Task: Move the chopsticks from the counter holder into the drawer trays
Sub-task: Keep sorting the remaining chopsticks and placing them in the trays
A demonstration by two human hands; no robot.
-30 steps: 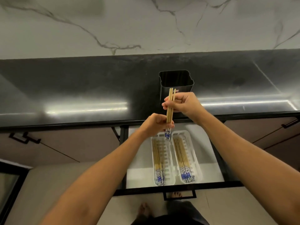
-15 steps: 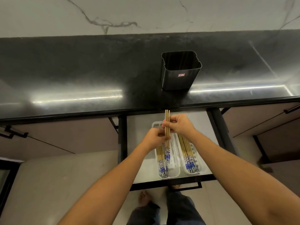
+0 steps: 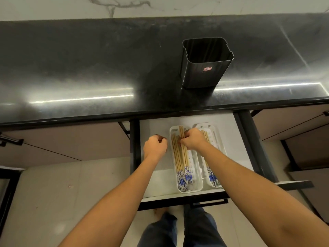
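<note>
Two white trays sit side by side in the open drawer (image 3: 153, 182), and the right hand (image 3: 193, 139) is down over the far end of the left tray (image 3: 196, 186), fingers pinched around a small bunch of chopsticks (image 3: 182, 152) and laying them in among those already there, blue-patterned ends toward the drawer's front edge. Left hand (image 3: 155, 146) hovers just outside that tray, curled into a loose fist and holding nothing I can see. To do this well, I'd say: bring the bunch flat and parallel with its neighbours before the fingers release, so nothing ends up crossed or riding on the tray rim. The right tray (image 3: 216, 185), touching the left tray or nearly so, has its own row of chopsticks, partly covered by the right forearm. Back from the drawer, on the black counter (image 3: 89, 68), the dark holder (image 3: 206, 65) stands upright and looks empty from here, so this may well be the last batch. Nothing blocks the tray; only the counter's overhang sits close above its far end
</note>
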